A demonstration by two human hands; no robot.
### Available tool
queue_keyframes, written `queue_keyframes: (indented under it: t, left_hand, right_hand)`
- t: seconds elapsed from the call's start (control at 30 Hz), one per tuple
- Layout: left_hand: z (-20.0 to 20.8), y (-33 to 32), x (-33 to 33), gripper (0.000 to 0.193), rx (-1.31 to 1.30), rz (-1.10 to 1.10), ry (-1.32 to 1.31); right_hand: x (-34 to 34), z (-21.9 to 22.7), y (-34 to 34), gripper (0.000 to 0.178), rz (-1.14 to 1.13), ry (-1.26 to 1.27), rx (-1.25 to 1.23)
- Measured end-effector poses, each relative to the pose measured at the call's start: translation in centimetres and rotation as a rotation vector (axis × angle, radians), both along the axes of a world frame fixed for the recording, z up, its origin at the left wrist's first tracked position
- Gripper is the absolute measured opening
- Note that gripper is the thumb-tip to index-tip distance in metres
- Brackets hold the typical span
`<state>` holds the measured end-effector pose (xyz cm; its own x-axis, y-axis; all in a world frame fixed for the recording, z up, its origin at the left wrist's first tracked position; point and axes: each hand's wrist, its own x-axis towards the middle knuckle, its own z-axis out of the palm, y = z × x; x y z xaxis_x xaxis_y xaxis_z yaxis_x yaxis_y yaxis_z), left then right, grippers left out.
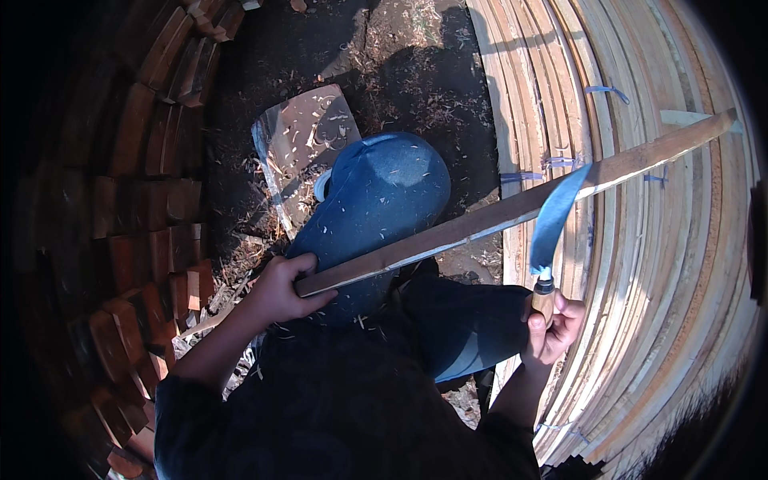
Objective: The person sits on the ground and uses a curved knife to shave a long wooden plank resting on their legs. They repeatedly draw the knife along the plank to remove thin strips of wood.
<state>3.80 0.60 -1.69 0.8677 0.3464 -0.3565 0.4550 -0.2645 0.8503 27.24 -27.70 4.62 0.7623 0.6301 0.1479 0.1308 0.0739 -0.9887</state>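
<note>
My left hand (278, 290) is closed around the near end of a long wooden batten (456, 229), with the thumb on top and a finger along its lower side. The batten slants up to the right across my blue-trousered knee (392, 180), and its far end lies over the stacked strips. In my right hand (556, 326) is a curved knife (554, 228), gripped by its short wooden handle. Its broad blade points up, with the tip overlapping the batten in view; whether the two touch I cannot tell.
Long pale wooden strips (632, 264) lie stacked on the right, some tied with blue bands (606, 90). Cut wood blocks (132, 264) are piled along the left. A flat board (308, 120) strewn with shavings rests on the dark ground beyond my knee.
</note>
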Motion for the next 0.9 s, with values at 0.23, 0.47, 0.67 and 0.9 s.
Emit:
queue_keyframes:
  t: [0.23,0.47,0.67,0.9]
  left_hand:
    - [0.1,-0.6,-0.3,0.037,-0.018,0.012,0.034]
    - [-0.2,-0.2,-0.2,0.038,-0.029,0.006,0.009]
    - [0.3,0.1,-0.1,0.038,-0.019,-0.025,0.011]
    - [0.0,-0.1,-0.1,0.038,-0.012,-0.022,0.006]
  right_hand:
    - [-0.1,-0.3,0.6,0.036,-0.112,-0.035,-0.05]
    - [0.2,-0.9,1.9,0.053,-0.238,-0.02,0.165]
    - [0.5,-0.6,-0.3,0.048,0.34,-0.755,-0.556]
    - [0.7,0.6,2.1,0.047,0.303,-0.462,-0.313]
